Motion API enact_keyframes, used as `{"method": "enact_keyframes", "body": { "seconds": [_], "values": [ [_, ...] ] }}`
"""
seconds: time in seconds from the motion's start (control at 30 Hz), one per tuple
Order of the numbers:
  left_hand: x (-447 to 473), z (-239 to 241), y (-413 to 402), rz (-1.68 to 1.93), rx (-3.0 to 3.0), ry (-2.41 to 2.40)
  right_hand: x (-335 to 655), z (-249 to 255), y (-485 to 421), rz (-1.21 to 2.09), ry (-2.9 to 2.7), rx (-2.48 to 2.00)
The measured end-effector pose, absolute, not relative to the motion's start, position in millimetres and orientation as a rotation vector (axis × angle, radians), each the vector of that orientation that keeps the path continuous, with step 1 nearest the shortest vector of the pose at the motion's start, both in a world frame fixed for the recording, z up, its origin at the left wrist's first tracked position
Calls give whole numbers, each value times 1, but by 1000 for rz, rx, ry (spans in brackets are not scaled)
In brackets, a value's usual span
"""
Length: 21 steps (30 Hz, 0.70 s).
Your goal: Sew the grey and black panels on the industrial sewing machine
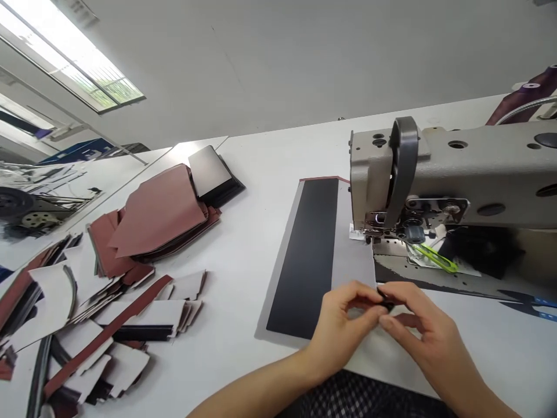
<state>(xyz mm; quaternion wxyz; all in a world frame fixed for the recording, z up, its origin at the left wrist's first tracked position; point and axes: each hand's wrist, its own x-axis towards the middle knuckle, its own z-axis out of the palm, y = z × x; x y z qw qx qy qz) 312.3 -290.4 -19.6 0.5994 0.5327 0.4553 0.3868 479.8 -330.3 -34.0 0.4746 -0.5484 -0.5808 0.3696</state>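
Pinches a small dark piece (385,303) in narrow fingertip grips, with left hand (342,322) and right hand (429,325) close together; probably uses only fingertips because of so little to hold; works just in front of the sewing machine (387,174), low and near the body, likely for a clear view; seems to slant from far left to near right, but too covered by fingers to tell its long axis surely; has a long dark panel (304,255) flat on the white table (243,244), perhaps for full support beside the machine; runs lengthwise away from the body, far end leaning right; disappears behind the left hand at the near right corner.
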Motion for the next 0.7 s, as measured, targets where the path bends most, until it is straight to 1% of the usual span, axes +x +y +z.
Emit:
{"method": "enact_keyframes", "body": {
  "seconds": [0.1,0.2,0.3,0.43,0.5,0.53,0.6,0.67,0.7],
  "values": [
    [306,-22,-293,836,1267,930,478,-40,-325,1079,-1361,-1373],
    [297,-25,-289,855,1312,985,481,-42,-323,1198,-1353,-1328],
    [292,-27,-283,729,1400,1055,480,-41,-323,1172,-1423,-1266],
    [295,-28,-265,638,1535,1089,485,-43,-308,1057,-1574,-1458],
    [298,-29,-249,652,1628,1081,493,-47,-289,909,-1777,-1578],
    [298,-30,-239,666,1709,1080,497,-49,-277,765,-1897,-1631],
    [298,-32,-220,676,1968,1102,505,-55,-253,374,-2069,-1748],
    [294,-36,-206,621,2286,1108,509,-61,-231,189,-2105,-1814],
    [292,-38,-201,575,2421,1086,509,-64,-224,152,-2110,-1833]
  ]
}}
